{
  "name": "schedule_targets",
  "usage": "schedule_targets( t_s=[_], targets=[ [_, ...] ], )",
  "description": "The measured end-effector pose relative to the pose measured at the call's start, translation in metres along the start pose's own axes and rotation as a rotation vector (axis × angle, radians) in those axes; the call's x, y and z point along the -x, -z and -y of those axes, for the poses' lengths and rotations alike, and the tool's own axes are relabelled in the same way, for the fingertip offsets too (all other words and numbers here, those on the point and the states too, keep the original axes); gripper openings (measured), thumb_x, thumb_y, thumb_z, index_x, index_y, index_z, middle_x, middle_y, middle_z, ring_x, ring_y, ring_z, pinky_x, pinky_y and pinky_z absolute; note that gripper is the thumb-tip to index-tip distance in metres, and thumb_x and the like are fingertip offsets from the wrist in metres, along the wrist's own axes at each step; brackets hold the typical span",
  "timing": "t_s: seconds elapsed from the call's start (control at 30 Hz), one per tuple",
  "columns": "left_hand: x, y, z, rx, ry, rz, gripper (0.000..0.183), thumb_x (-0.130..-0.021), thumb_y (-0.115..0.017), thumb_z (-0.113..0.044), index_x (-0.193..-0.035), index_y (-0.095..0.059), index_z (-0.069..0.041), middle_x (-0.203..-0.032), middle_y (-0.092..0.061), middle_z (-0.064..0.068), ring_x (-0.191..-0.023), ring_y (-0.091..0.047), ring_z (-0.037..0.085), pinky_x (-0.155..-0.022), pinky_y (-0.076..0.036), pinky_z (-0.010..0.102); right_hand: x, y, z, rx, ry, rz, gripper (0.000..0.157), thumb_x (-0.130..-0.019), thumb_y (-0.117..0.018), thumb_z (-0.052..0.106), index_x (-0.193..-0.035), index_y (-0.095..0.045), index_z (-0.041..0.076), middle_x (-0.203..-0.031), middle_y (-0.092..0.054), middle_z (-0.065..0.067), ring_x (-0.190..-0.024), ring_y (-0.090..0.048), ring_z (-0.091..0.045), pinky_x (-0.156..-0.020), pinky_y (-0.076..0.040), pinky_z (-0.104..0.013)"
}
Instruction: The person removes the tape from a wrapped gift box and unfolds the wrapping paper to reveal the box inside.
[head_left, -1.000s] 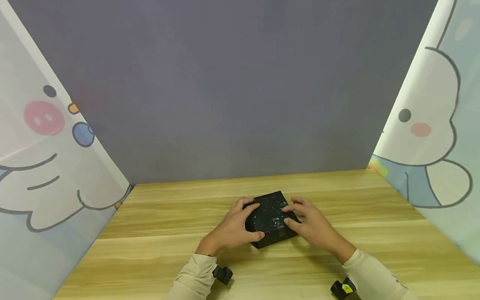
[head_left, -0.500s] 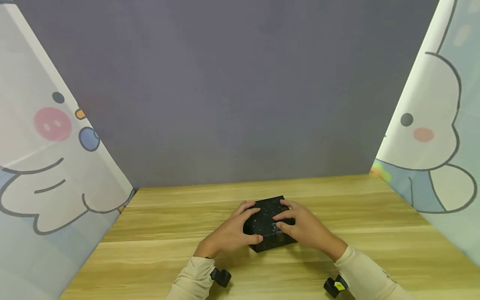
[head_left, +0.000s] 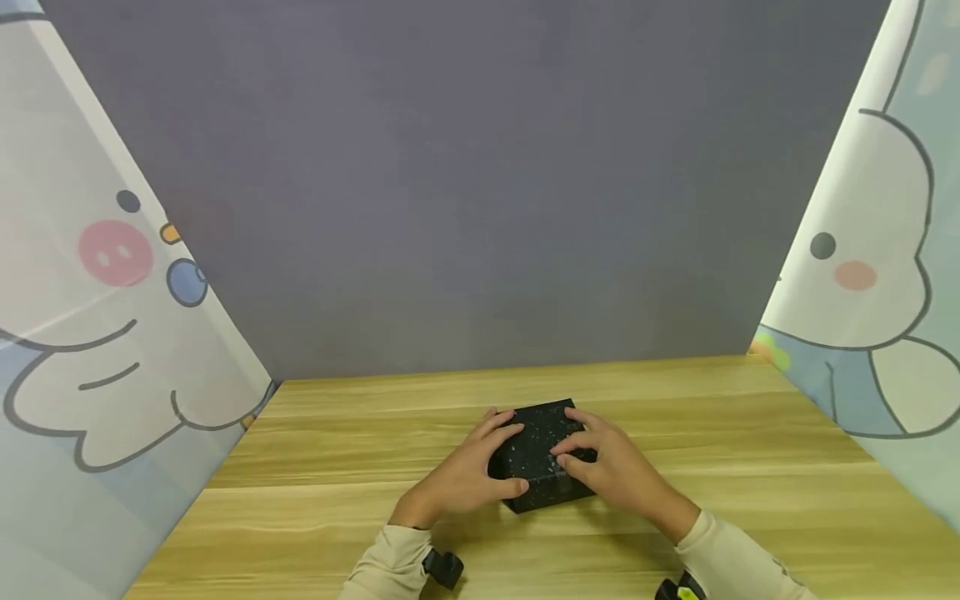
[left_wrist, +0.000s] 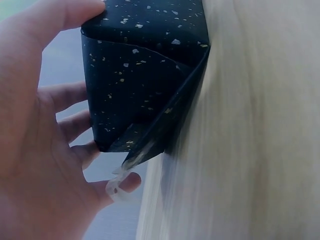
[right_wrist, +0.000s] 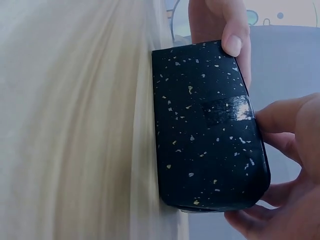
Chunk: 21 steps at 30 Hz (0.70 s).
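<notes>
A box wrapped in black paper with gold and silver flecks (head_left: 536,446) lies on the table in the head view. My left hand (head_left: 465,477) grips its left side, the thumb at the near edge and the fingers over the top. My right hand (head_left: 618,467) rests at its right part, thumb and index tips close together near the top's front edge. A shiny strip of tape (right_wrist: 230,111) runs up the near face to that edge in the right wrist view. In the left wrist view, the box's end shows a loose folded paper flap (left_wrist: 167,112) with a whitish strip (left_wrist: 117,186) hanging from it.
The wood-grain table (head_left: 360,417) ends at a plain grey partition (head_left: 465,208) behind the box. Cartoon-printed panels stand on the left (head_left: 60,358) and right (head_left: 855,283). Dark wrist cameras sit on the left (head_left: 442,568) and right (head_left: 681,588) sleeves.
My right hand has moved left and further over the box top, and its thumb and index tips have come closer together. The left hand keeps its hold. The head view has shifted slightly.
</notes>
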<state>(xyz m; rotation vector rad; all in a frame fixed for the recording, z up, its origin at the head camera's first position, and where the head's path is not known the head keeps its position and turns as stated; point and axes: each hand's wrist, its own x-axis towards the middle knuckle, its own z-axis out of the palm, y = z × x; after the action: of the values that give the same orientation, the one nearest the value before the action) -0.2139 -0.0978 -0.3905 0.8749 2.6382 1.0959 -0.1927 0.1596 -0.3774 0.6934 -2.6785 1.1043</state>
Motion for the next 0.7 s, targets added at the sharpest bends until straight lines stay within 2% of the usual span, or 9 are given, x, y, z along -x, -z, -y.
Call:
schedule_targets(
  t_s=[0.33,0.7],
  targets=[
    [0.0010,-0.0033,0.0005,0.006,0.013,-0.005,0.078,-0.089,-0.067,-0.053,-0.156,-0.037,-0.027,-0.163,-0.012,-0.019,-0.153,0.000,0.018,-0.113,-0.028,0.060,0.0011,-0.0022,0.0025,-0.016,-0.057,-0.004,0.013,-0.091,-0.075,0.017,-0.092,-0.075,0.031,-0.149,-0.047,-0.018,-0.135,-0.040,-0.050,-0.100,-0.037,-0.070],
    [-0.0011,-0.0039,0.0020,0.024,-0.010,-0.027,0.077,-0.089,-0.068,-0.050,-0.156,-0.038,-0.027,-0.163,-0.013,-0.019,-0.153,0.000,0.018,-0.114,-0.027,0.058,-0.0009,-0.0054,0.0053,-0.025,-0.080,-0.062,0.011,-0.090,-0.077,0.017,-0.085,-0.072,0.026,-0.145,-0.052,-0.016,-0.134,-0.042,-0.049,-0.099,-0.038,-0.068]
  ],
)
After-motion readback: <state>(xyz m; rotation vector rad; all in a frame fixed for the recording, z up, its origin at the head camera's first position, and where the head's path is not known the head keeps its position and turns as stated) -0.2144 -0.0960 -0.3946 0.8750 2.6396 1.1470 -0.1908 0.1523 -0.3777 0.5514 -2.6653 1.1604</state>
